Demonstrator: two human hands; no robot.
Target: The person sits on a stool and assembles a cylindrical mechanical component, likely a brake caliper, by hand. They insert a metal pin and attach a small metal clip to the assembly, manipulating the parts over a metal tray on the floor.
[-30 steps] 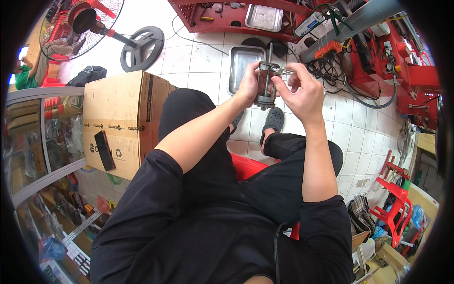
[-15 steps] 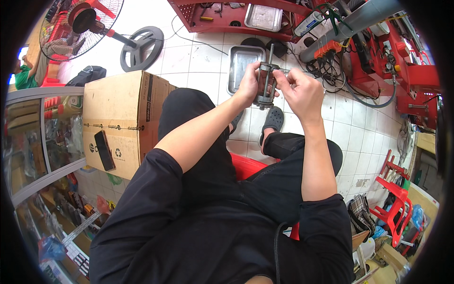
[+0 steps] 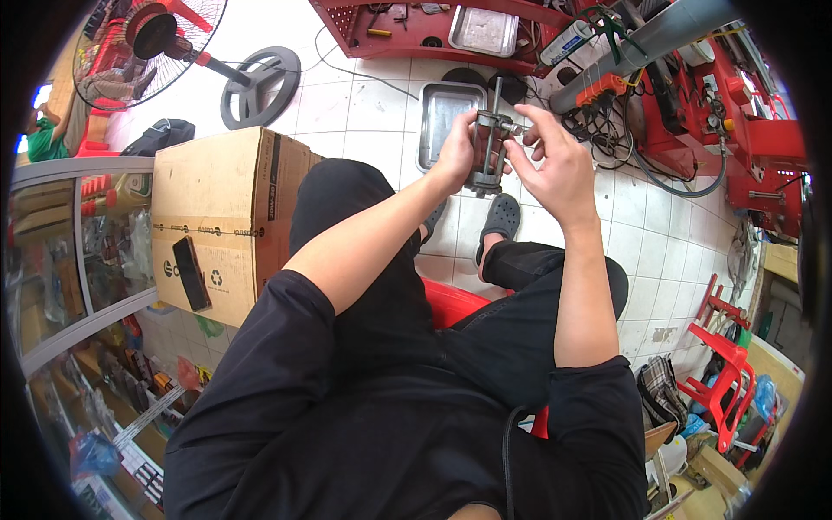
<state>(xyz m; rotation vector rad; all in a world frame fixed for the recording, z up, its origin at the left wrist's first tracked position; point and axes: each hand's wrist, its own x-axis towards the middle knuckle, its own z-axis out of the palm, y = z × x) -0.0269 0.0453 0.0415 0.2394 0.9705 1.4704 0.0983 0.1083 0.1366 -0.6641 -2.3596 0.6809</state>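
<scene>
My left hand (image 3: pixel 457 154) is wrapped round the side of a dark metal clamp-like tool (image 3: pixel 487 181), which has rods between two end pieces. It is held nearly upright above the floor, with a long thin rod sticking out of its far end. On its right side a shiny bolt-like fitting (image 3: pixel 515 130) shows. Just right of that fitting, my right hand (image 3: pixel 559 169) has thumb and fingers apart with nothing between them. The thumb tip is close to the tool; whether it touches, I cannot tell. My left palm and fingers hide part of the tool.
Beyond my hands, a metal tray (image 3: pixel 439 108) lies on the tiled floor (image 3: pixel 368 108). A cardboard box (image 3: pixel 208 186) bearing a black phone (image 3: pixel 191 274) stands left, near a fan (image 3: pixel 247 78). Red machinery (image 3: pixel 693 104), cables and hoses are at right; a red workbench (image 3: pixel 347 30) is ahead.
My right hand's fingers have spread and drawn back slightly from the tool, leaving the shiny fitting in view. My left hand keeps its hold.
</scene>
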